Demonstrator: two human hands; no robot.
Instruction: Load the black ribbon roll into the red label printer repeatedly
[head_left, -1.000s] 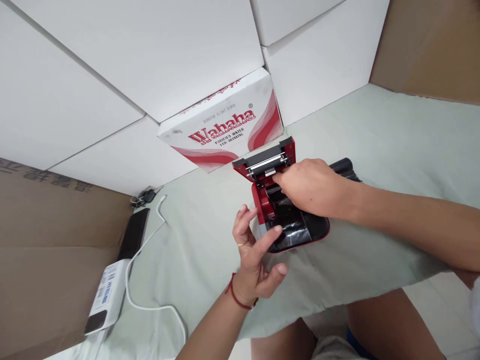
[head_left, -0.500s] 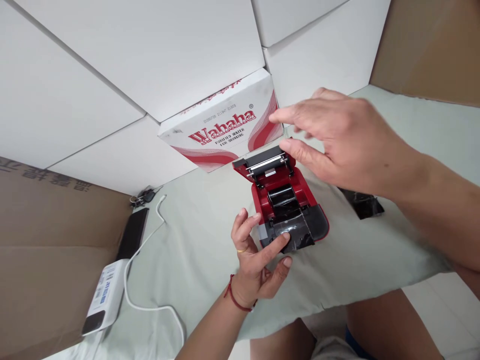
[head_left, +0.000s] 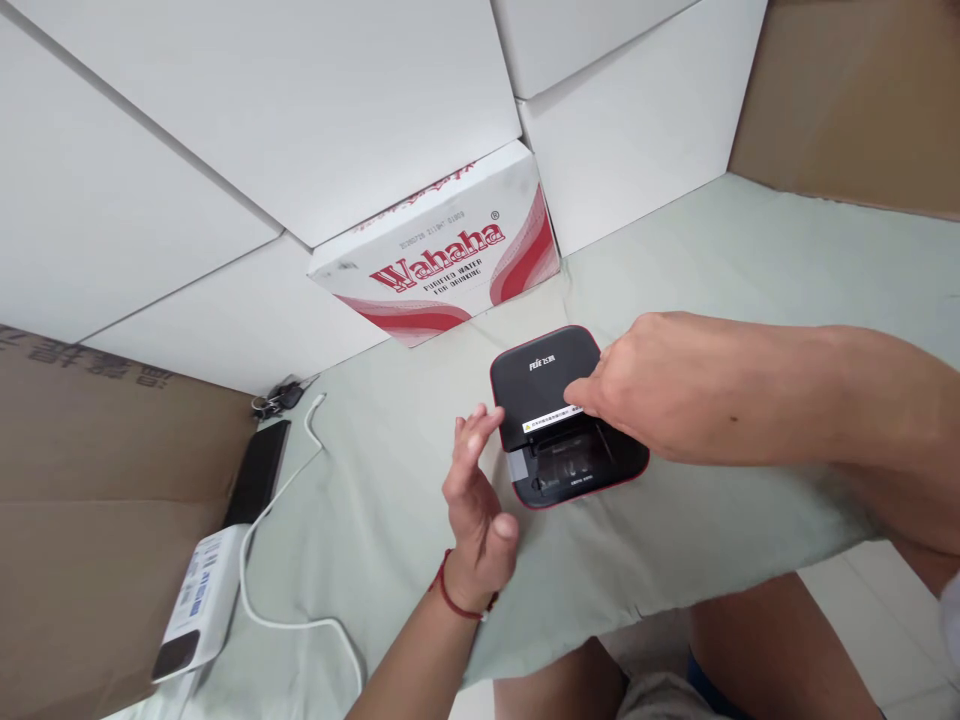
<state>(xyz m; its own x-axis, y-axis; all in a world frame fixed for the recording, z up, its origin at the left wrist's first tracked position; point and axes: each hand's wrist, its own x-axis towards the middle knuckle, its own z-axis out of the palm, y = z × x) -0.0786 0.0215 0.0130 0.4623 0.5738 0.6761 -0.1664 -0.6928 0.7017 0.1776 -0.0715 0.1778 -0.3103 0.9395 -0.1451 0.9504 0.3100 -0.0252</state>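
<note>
A compact black printer with a red edge (head_left: 536, 385) lies on the green cloth, its lid down flat. White lettering and a warning label strip (head_left: 551, 420) show on the lid, and a dark window sits at its near end. My right hand (head_left: 667, 385) is over the printer's right side, a fingertip pressing the lid; its other fingers are curled and mostly hidden. My left hand (head_left: 480, 510) is at the printer's left edge with fingers apart, fingertips close to or touching the side. The roll inside is covered by the lid.
A Wahaha water carton (head_left: 442, 265) leans against the white panels (head_left: 390, 100) behind. At left lie a white device (head_left: 199, 605), a white cable (head_left: 251, 590), a black slab (head_left: 259, 475) and keys (head_left: 281, 395). Cardboard (head_left: 97, 520) stands at the left and right sides.
The printer's lid has swung down from raised to shut, under my right hand, which moved lower. My left hand has drawn back left from the black film, which no longer hangs over the front.
</note>
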